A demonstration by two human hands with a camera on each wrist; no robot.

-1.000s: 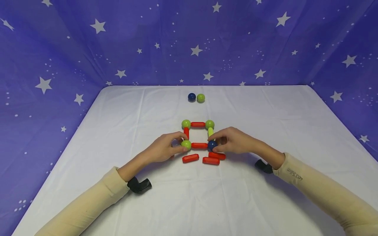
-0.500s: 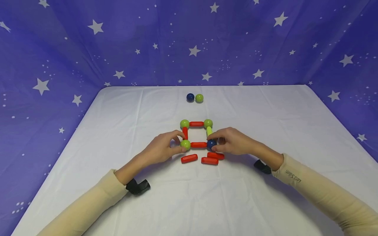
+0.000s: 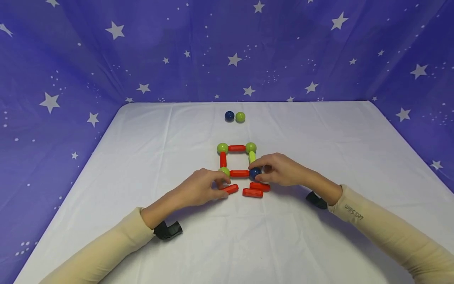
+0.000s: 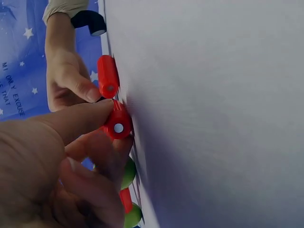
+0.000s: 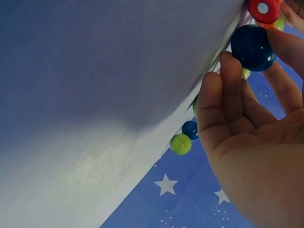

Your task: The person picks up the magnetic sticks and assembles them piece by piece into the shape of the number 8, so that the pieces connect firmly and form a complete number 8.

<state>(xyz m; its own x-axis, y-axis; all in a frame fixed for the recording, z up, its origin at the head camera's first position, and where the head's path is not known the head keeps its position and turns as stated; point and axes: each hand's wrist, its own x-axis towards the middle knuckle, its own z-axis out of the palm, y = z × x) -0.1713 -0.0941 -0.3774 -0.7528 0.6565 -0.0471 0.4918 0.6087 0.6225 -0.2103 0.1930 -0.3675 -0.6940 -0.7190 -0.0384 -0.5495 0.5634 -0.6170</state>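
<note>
In the head view my left hand (image 3: 205, 187) is at the left loose red magnetic rod (image 3: 232, 189). The left wrist view shows thumb and fingers on either side of this red rod (image 4: 118, 124), its metal end facing the camera. With thumb and fingers, my right hand (image 3: 281, 169) holds the dark blue ball (image 3: 255, 173), which also shows in the right wrist view as a large blue ball (image 5: 253, 47). That ball is the near right corner of a flat square of rods, with green balls (image 3: 222, 148) at its other corners. One side is a yellow-green rod (image 3: 252, 157), partly hidden by my right hand.
Two more loose red rods, a front one (image 3: 253, 193) and one just behind it (image 3: 260, 186), lie near the blue corner ball. Toward the back of the white table (image 3: 159, 134) sit a spare blue ball (image 3: 229, 116) and a spare green ball (image 3: 240, 117).
My left hand has left the near left green ball and come down toward me, onto the left loose red rod. My right hand stays at the blue ball.
</note>
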